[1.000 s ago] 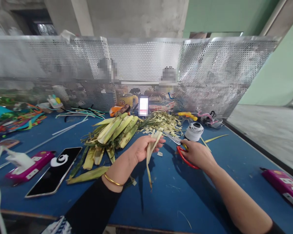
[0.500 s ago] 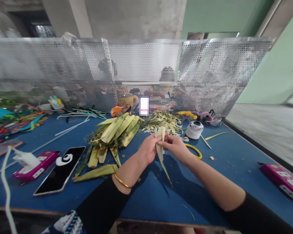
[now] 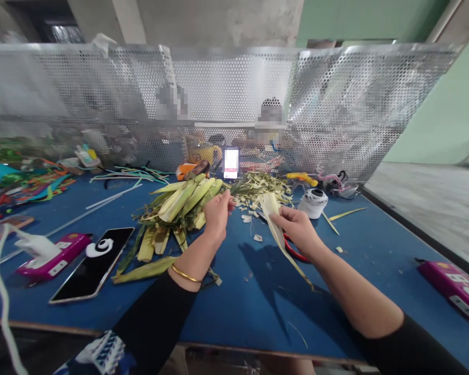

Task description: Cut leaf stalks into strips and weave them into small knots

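My right hand (image 3: 299, 224) pinches a pale, long corn husk (image 3: 276, 232) near its broad upper end. The narrow tail of the husk hangs down toward the right forearm. Under the husk and right hand, a red loop handle (image 3: 293, 251) shows on the table; the rest of that tool is mostly covered. My left hand (image 3: 218, 214) is apart from the husk, raised beside the right side of a heap of green-yellow corn husks (image 3: 187, 200). Its fingers are curled together, and anything between them is hidden. Beyond both hands lies a pile of husk shreds (image 3: 263, 186).
A white roll (image 3: 313, 204) stands right of the shreds. On the left lie a phone (image 3: 96, 265) and a magenta power strip (image 3: 57, 258); another magenta strip (image 3: 451, 289) is far right. A perforated metal screen (image 3: 234, 88) closes the back of the blue table (image 3: 234, 312).
My hands have separated: the left moved away toward the husk heap, and the right carried the husk rightward. Small scraps and the red handle now show where the hands were.
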Motion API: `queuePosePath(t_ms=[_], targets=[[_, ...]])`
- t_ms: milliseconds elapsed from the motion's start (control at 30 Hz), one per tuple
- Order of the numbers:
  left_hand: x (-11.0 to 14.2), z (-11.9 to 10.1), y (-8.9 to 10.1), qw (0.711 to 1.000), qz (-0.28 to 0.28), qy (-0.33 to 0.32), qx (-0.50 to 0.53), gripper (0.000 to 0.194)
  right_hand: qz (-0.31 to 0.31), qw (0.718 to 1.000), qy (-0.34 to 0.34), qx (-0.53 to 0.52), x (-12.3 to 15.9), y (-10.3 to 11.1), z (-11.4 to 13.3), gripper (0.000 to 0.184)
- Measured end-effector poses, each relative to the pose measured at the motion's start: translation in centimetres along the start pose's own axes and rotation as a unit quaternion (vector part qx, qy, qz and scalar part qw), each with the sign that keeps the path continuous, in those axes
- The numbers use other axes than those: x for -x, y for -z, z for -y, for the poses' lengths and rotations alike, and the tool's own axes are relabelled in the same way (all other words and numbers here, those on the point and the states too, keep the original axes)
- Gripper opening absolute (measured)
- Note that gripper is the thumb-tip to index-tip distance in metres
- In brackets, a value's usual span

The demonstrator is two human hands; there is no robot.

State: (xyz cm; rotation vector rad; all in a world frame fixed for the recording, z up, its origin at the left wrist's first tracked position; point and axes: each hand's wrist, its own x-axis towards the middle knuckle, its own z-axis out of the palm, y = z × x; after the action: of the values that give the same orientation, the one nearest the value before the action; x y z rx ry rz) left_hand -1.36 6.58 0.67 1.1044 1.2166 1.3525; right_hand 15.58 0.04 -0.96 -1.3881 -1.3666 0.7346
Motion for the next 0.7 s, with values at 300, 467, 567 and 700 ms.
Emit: queuePosePath(t_ms=[300,467,567,700], targets=[[4.0,1.1,-1.3,0.939,0.324,0.112,-0.022,0.021,-0.07,0.993,0.059,0.079,-0.3,-0.1,-0.5,0.03],[3.6,0.9,-1.1,0.946,0.285,0.153,0.011,0.014,-0.088,0.996,0.025,-0.017,-0.8,0.3,-0.8,0.031],[3.8,0.7,-1.3,0.958,0.252,0.133,0.007,0.007,-0.044,0.998,-0.002,-0.036,-0.7,0.3,-0.5,0.03],[3.7,0.6,-1.4,0.978,0.197,0.058,-0.023,0.009,0.077,0.996,-0.044,-0.02,-0.3,-0.1,-0.2,0.028]])
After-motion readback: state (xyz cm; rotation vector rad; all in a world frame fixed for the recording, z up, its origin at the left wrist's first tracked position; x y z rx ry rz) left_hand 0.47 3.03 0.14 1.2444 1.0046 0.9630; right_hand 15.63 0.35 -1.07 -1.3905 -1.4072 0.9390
